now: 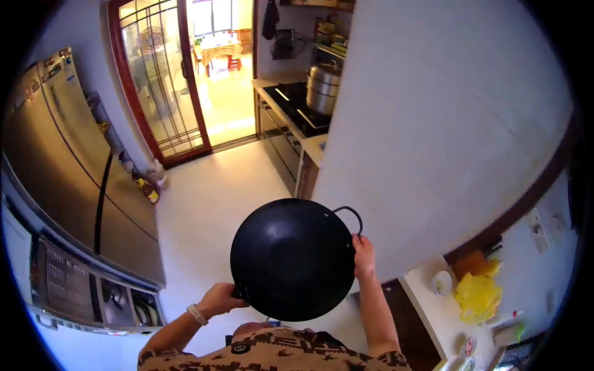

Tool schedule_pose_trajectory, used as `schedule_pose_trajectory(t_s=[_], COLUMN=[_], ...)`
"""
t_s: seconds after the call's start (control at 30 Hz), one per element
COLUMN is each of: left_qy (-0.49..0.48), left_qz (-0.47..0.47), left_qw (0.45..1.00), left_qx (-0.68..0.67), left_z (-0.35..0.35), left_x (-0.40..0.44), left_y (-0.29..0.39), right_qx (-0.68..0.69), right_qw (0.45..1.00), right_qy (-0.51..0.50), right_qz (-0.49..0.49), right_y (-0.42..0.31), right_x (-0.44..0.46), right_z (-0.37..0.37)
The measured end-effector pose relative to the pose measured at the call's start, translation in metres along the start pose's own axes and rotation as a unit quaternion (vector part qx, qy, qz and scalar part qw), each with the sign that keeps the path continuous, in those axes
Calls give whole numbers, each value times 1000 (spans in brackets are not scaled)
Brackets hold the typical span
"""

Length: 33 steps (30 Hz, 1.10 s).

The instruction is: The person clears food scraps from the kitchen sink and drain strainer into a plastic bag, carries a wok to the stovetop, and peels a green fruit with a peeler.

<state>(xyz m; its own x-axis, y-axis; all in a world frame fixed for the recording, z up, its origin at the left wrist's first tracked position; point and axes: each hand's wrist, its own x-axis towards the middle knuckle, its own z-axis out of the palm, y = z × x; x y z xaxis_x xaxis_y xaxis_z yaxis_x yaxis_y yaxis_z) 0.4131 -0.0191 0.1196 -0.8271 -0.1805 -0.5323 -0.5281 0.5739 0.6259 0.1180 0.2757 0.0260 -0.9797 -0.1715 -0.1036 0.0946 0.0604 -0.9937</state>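
A large black wok (291, 260) is held out in front of my body, its dark round inside facing up toward me. My left hand (221, 300), with a pale band on the wrist, grips the wok at its lower left edge, where the handle is mostly hidden. On the right side, my right hand (364, 255) is closed on the rim just below a looped metal handle (352, 216). Most of the fingers of both hands are hidden by the wok.
A steel steamer pot (322, 89) stands on the black stove (291, 105) ahead. To the left are a refrigerator (68, 161) and an open rack drawer (93, 287). A white wall (433, 123) rises on the right, above a counter (427, 303) with a yellow plastic bag (479, 297). A sliding door (161, 80) stands open.
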Motion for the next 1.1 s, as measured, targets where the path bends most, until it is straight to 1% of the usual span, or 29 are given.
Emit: schedule_pose_trajectory(t_s=[0.03, 0.07, 0.1, 0.13, 0.2, 0.23, 0.27, 0.3, 0.33, 0.37, 0.4, 0.47, 0.5, 0.53, 0.57, 0.6, 0.63, 0.7, 0.73, 0.77, 0.8, 0.87, 0.9, 0.93, 0.97, 1.0, 1.03, 1.07, 1.1], left_qy=[10, 20, 28, 36, 60, 81, 85, 104, 124, 145, 149, 214, 234, 237, 262, 287, 307, 327, 345, 341, 295, 202, 245, 239, 285, 329, 304, 280, 256], left_qz=[-19, -36, -59, -60, -107, -133, -138, -151, -163, -160, -163, -205, -222, -223, -236, -245, -226, -233, -233, -231, -258, -308, -235, -233, -219, -204, -189, -184, -172], left_qw=[997, 989, 981, 981, 936, 922, 922, 911, 899, 881, 882, 871, 853, 853, 840, 827, 817, 811, 805, 807, 821, 841, 862, 866, 849, 831, 842, 842, 861], left_qx=[-70, -139, -183, -184, -330, -355, -350, -370, -388, -420, -416, -392, -411, -409, -413, -416, -434, -426, -422, -423, -416, -395, -376, -372, -386, -400, -404, -423, -404], left_z=[-13, -24, -32, -33, -54, -69, -80, -87, -95, -104, -114, -143, -159, -174, -189, -201, -212, -236, -251, -267, -283, -314, -328, -352, -382, -409, -433, -454, -485], left_x=[0, 2, 9, 21, 29, 34, 48, 60, 74, 90, 102, 129, 140, 152, 163, 177, 191, 212, 228, 245, 259, 292, 310, 334, 361, 387, 415, 446, 477], left_y=[-9, -19, -33, -43, -48, -37, -42, -52, -61, -68, -71, -67, -58, -52, -48, -48, -53, -57, -60, -71, -88, -118, -120, -101, -68, -51, -58, -74, -74], right_qx=[47, 51, 56, 59, 57, 17, -22, -43, -35, -64, -93, -114, -110, -126, -141, -137, -144, -153, -214, -274, -277, -421, -475, -476, -508, -540, -578, -577, -592], right_qw=[998, 997, 994, 988, 988, 990, 990, 988, 988, 980, 971, 963, 964, 961, 957, 957, 956, 954, 960, 949, 949, 889, 862, 863, 839, 808, 784, 785, 785], right_qy=[-48, -53, -95, -138, -144, -140, -137, -141, -143, -173, -202, -210, -212, -191, -171, -173, -185, -196, -172, -145, -141, -29, -34, -28, 42, 112, 138, 149, 162], right_qz=[10, 11, 19, 23, 12, 13, 14, 44, 46, 69, 92, 122, 119, 153, 188, 187, 174, 165, 53, -59, -57, -176, -175, -169, -189, -206, -179, -171, -86], right_y=[-8, -17, -32, -34, -29, -24, -17, -6, 4, 13, 22, 52, 57, 60, 62, 65, 68, 72, 68, 65, 55, 37, 44, 50, 56, 60, 51, 46, 44], right_x=[19, 36, 50, 71, 112, 131, 150, 169, 186, 206, 223, 271, 293, 314, 338, 367, 391, 435, 460, 484, 502, 539, 567, 589, 607, 623, 628, 637, 644], right_z=[26, 46, 66, 81, 99, 107, 112, 114, 115, 114, 112, 115, 120, 126, 136, 150, 165, 197, 219, 237, 253, 285, 293, 299, 305, 312, 315, 323, 326])
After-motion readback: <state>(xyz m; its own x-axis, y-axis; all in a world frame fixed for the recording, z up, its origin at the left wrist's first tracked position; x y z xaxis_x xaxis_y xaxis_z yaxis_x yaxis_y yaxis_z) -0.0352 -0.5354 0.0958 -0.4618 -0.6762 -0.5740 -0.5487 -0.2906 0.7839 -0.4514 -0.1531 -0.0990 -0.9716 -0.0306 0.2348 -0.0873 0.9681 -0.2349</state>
